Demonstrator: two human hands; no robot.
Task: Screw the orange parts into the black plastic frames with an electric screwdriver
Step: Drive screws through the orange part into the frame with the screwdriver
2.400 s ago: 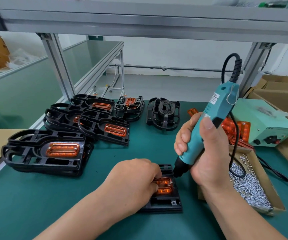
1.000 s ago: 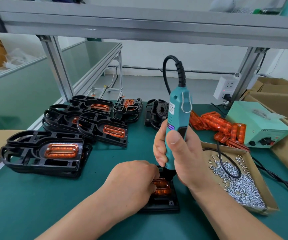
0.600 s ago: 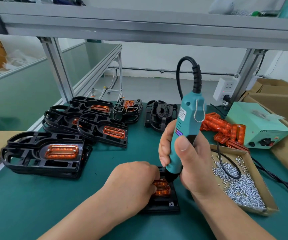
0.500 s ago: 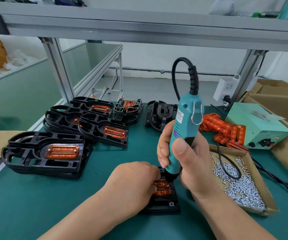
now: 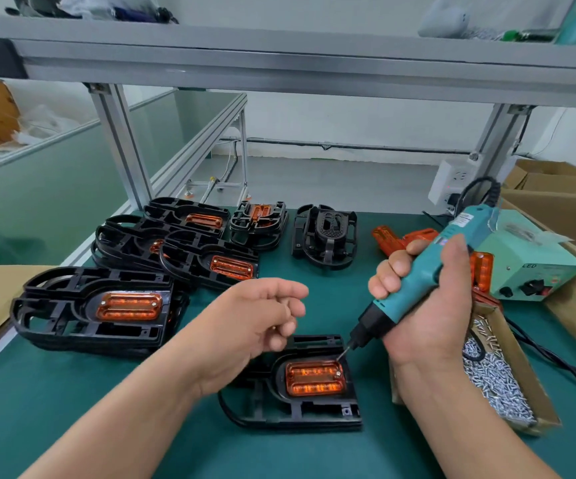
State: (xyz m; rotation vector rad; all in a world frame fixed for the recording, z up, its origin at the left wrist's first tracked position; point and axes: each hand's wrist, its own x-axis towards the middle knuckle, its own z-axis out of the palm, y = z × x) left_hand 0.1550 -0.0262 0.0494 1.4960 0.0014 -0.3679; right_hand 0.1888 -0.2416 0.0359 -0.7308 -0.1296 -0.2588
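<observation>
- Orange part is seen seated in the black plastic frame that lies flat on the green bench, near the front edge and between the two forearms.
- A small screw head is visible at the upper right corner of the orange part.
- The electric screwdriver is gripped by the right hand, all fingers wrapped tightly round its teal body; it is tilted, and its bit is pointed down at that screw corner, at or just above it; contact cannot be told.
- The left hand is held above the frame's left side, its fingers loosely curled and partly apart, with nothing clearly held and the frame not touched.
- Finished frames with orange inserts are stacked at the left of the bench.
- A cardboard tray of screws is placed just beside the right wrist, and loose orange parts are heaped behind the right hand, near a pale green power unit.
</observation>
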